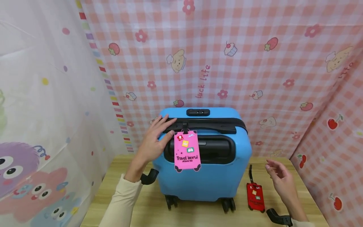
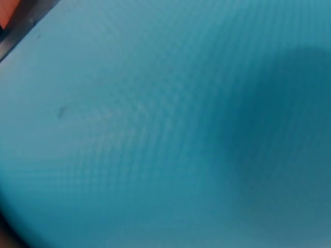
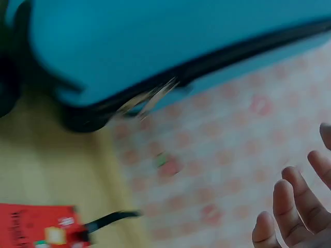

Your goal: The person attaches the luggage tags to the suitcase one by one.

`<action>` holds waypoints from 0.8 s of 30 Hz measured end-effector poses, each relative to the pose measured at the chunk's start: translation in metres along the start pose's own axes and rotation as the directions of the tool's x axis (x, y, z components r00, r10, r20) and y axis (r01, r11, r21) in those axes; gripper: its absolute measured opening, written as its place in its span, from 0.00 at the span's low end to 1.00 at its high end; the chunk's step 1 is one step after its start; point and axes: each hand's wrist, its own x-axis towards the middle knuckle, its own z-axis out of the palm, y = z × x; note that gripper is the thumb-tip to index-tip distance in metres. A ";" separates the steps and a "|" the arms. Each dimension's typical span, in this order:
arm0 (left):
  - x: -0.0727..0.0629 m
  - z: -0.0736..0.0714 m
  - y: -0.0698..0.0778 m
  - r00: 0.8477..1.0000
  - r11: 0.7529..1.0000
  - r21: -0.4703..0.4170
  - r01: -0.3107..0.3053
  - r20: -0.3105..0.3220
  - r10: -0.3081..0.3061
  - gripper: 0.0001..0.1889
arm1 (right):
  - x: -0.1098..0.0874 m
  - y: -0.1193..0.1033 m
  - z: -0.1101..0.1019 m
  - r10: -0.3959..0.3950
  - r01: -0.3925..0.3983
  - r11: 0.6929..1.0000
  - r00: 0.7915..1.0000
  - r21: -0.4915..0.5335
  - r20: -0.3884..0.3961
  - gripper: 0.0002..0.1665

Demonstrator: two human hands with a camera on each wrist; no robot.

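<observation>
A blue suitcase (image 1: 198, 186) stands upright on its wheels in the head view. From its black top handle (image 1: 218, 126) hangs a pink luggage tag (image 1: 187, 157) on a black strap. My left hand (image 1: 154, 138) rests on the suitcase's upper left corner, fingers extended, thumb beside the tag's top edge. Close blue shell (image 2: 165, 129) fills the left wrist view. Off to the suitcase's right, my right hand (image 1: 282, 181) is raised with loosely bent fingers and holds nothing. A red luggage tag (image 1: 256, 198) with a black strap lies on the table just left of that hand.
The suitcase stands on a wooden tabletop (image 1: 136, 205). Behind it hangs a pink checked curtain (image 1: 241, 75), with a white cartoon curtain (image 1: 56, 94) on the left and another checked one (image 1: 337, 151) on the right. Two zipper pulls (image 3: 150, 98) hang at the suitcase's side.
</observation>
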 end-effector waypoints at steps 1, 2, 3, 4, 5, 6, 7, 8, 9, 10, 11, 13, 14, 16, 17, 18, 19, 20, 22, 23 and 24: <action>0.000 0.000 0.000 1.000 1.000 -0.001 0.000 -0.002 0.000 0.24 | 0.000 0.008 0.001 0.039 -0.039 0.999 0.999 -0.008 0.009 0.23; -0.001 0.000 0.000 1.000 1.000 0.000 0.000 -0.003 0.000 0.24 | 0.000 0.015 0.003 0.086 -0.085 0.996 0.996 -0.018 0.018 0.25; -0.001 0.000 0.000 1.000 1.000 0.001 0.002 -0.003 -0.002 0.24 | 0.000 0.022 0.004 0.129 -0.128 0.991 0.991 -0.025 0.027 0.27; -0.001 0.000 -0.001 1.000 1.000 0.003 0.002 -0.003 -0.002 0.24 | 0.000 0.028 0.005 0.172 -0.171 0.985 0.984 -0.037 0.038 0.29; -0.001 0.000 -0.001 1.000 1.000 0.001 0.003 -0.001 -0.003 0.24 | -0.001 0.033 0.006 0.216 -0.213 0.976 0.975 -0.052 0.047 0.31; -0.001 0.000 0.000 1.000 1.000 0.000 0.004 0.000 -0.004 0.24 | -0.001 0.038 0.007 0.253 -0.248 0.966 0.965 -0.070 0.064 0.33; -0.001 0.000 -0.001 1.000 1.000 -0.001 0.006 0.002 -0.006 0.24 | -0.001 0.043 0.009 0.284 -0.277 0.957 0.956 -0.088 0.077 0.34; -0.001 0.000 -0.001 1.000 1.000 -0.003 0.007 0.002 -0.007 0.24 | -0.002 0.048 0.010 0.308 -0.298 0.949 0.947 -0.106 0.088 0.35; -0.001 0.000 -0.001 1.000 1.000 -0.005 0.006 -0.001 -0.006 0.24 | -0.002 0.052 0.011 0.328 -0.315 0.941 0.939 -0.122 0.104 0.37; -0.001 0.000 -0.001 1.000 1.000 -0.009 0.004 -0.003 -0.004 0.23 | -0.002 0.057 0.013 0.347 -0.331 0.934 0.930 -0.136 0.118 0.38; -0.001 0.000 -0.001 1.000 1.000 -0.012 0.001 -0.007 -0.001 0.23 | -0.002 0.062 0.014 0.359 -0.340 0.929 0.924 -0.146 0.135 0.40; -0.001 0.000 0.000 1.000 1.000 -0.012 -0.006 -0.014 0.006 0.23 | -0.002 0.071 0.018 0.379 -0.355 0.922 0.909 -0.154 0.174 0.43; -0.001 0.000 0.000 1.000 1.000 -0.012 -0.008 -0.015 0.008 0.23 | -0.002 0.075 0.019 0.389 -0.364 0.919 0.900 -0.154 0.196 0.45; -0.001 0.000 0.000 1.000 1.000 -0.007 -0.010 -0.014 0.010 0.23 | -0.004 0.084 0.021 0.406 -0.380 0.913 0.887 -0.150 0.219 0.48; -0.001 0.000 0.000 1.000 1.000 -0.006 -0.010 -0.013 0.010 0.24 | -0.006 0.088 0.022 0.413 -0.389 0.910 0.883 -0.144 0.224 0.48; -0.001 0.000 0.000 1.000 1.000 -0.004 -0.009 -0.012 0.009 0.24 | -0.008 0.092 0.022 0.425 -0.403 0.905 0.877 -0.137 0.223 0.48; -0.001 0.000 0.000 1.000 1.000 -0.004 -0.007 -0.011 0.007 0.24 | -0.010 0.096 0.023 0.433 -0.413 0.901 0.875 -0.132 0.218 0.48; -0.001 0.000 0.000 1.000 1.000 -0.007 -0.006 -0.010 0.006 0.24 | -0.011 0.098 0.024 0.441 -0.422 0.898 0.871 -0.127 0.216 0.48; -0.002 0.001 -0.001 1.000 1.000 -0.012 -0.008 -0.014 0.008 0.24 | -0.013 0.104 0.025 0.454 -0.438 0.891 0.866 -0.122 0.208 0.50; -0.002 0.001 -0.001 1.000 1.000 -0.015 -0.006 -0.016 0.006 0.24 | -0.014 0.106 0.026 0.464 -0.449 0.886 0.861 -0.118 0.208 0.52; -0.002 0.001 -0.001 1.000 1.000 -0.018 -0.007 -0.019 0.006 0.23 | -0.014 0.108 0.027 0.471 -0.457 0.882 0.857 -0.117 0.209 0.53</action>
